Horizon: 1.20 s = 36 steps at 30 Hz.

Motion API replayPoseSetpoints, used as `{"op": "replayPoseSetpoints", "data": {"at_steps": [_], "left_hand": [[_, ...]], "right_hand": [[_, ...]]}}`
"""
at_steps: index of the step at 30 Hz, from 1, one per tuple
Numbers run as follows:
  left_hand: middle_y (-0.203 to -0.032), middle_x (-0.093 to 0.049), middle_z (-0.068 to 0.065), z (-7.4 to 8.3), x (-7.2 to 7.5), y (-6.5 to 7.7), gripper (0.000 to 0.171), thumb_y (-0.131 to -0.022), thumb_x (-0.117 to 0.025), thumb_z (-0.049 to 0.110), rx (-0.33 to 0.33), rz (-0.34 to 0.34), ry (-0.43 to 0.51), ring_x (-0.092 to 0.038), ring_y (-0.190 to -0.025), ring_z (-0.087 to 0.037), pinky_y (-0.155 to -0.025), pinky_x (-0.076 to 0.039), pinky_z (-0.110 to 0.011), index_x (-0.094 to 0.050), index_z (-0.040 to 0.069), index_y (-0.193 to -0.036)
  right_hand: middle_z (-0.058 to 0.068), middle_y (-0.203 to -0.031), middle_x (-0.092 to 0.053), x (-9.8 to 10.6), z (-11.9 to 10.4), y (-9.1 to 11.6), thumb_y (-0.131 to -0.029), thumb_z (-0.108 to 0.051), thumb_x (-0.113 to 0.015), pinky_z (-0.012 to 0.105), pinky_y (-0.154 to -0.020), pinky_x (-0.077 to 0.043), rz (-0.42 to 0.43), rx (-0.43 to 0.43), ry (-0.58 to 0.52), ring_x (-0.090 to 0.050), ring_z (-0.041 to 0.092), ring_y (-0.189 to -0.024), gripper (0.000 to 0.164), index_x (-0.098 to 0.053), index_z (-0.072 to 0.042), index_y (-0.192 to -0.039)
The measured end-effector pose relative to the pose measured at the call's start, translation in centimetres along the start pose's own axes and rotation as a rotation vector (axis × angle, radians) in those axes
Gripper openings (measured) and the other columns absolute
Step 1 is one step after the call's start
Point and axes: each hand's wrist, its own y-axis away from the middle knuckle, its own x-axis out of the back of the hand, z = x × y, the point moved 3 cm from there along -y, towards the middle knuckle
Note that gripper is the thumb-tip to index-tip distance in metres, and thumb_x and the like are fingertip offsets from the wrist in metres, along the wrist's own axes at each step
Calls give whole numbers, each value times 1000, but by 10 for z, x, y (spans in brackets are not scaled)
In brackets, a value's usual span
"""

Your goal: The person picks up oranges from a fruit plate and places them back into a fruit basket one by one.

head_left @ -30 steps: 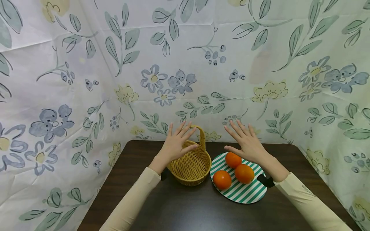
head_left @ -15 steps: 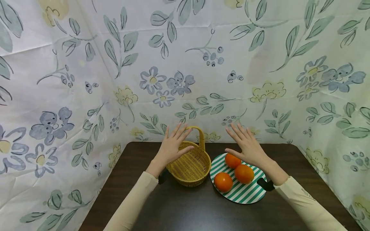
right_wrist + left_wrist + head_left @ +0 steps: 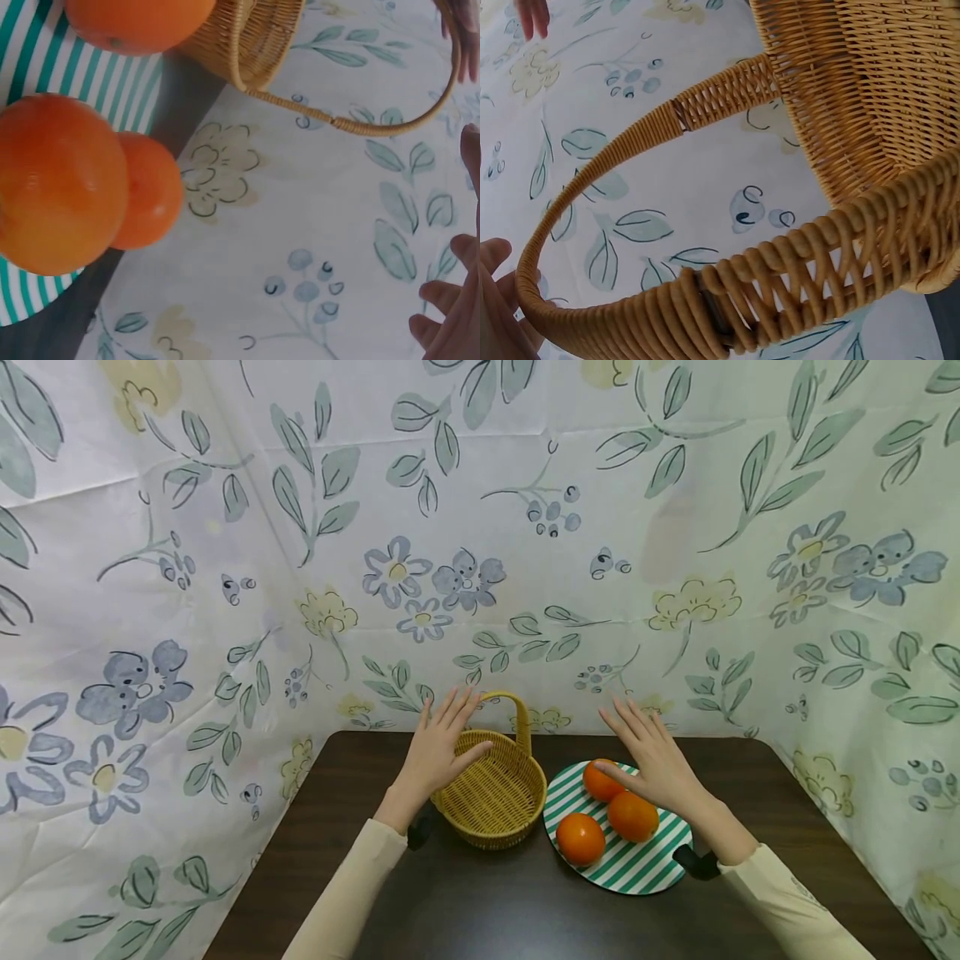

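- In my head view, a white floral cloth (image 3: 480, 527) fills the back and both sides, printed with blue flowers, yellow blooms and green leaves.
- Below it I see the dark wood-grain counter (image 3: 457, 906), carrying everything else.
- Two cream sleeves (image 3: 348, 893) reach in from the bottom edge.
- On the right half of the counter lies a round plate (image 3: 648, 864) with green and white stripes.
- Just left of it stands a yellow-brown wicker basket (image 3: 491, 793) with an arched handle (image 3: 523, 722); I cannot tell whether basket and plate touch.
- The left hand (image 3: 435, 752) shows over the basket's left side, fingers straight and spread, holding nothing; I can't judge contact with the handle.
- The right hand (image 3: 654, 767) is above the plate's far side, fingers extended, thumb apart, also holding nothing; its thumb partly covers one fruit from my angle.
- Three orange fruits (image 3: 580, 839) sit on the plate, two close together and one nearer the basket.
- A black strap (image 3: 696, 862) shows at the right wrist.
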Motion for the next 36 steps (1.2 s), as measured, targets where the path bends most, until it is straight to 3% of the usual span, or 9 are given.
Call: {"op": "replayPoseSetpoints", "data": {"at_steps": [6,14,22,28,36], "left_hand": [[-154,-21,-2,-5,-1,9,77,-89,-39,64,40,10,18,-15,-143,-21,-113,-6,-54,-10,28,-151],[-155,-19,-1,-15,-3,22,80,-89,-49,57,115,8,37,-10,-143,-16,-114,-5,-53,-5,30,-150],[-156,-12,5,-22,-4,30,80,-88,-46,61,137,17,35,-9,-143,-16,-114,-7,-53,-5,30,-150],[-155,-17,2,-29,-8,39,81,-88,-45,62,140,29,29,-11,-143,-17,-113,-8,-53,-9,27,-151],[-155,-19,1,-34,-15,49,83,-86,-45,65,169,27,32,-14,-143,-18,-113,-7,-54,-9,27,-150]], "right_hand": [[11,-154,-19,-8,6,12,-81,-45,-67,58,-111,-10,-4,-29,-20,-14,31,-142,84,-23,-23,-149],[9,-154,-20,-12,11,21,-80,-44,-69,58,-111,-13,15,-60,-38,-17,34,-141,84,-26,-21,-148],[10,-154,-20,-17,16,29,-80,-42,-70,58,-111,-11,29,-56,-48,-14,31,-142,84,-27,-19,-148],[8,-154,-20,-24,21,39,-80,-44,-69,59,-110,-11,21,-87,-63,-12,28,-143,82,-29,-18,-147],[12,-151,-27,-28,24,49,-78,-46,-70,60,-110,-12,13,-122,-70,-21,33,-139,81,-33,-20,-146]]}}
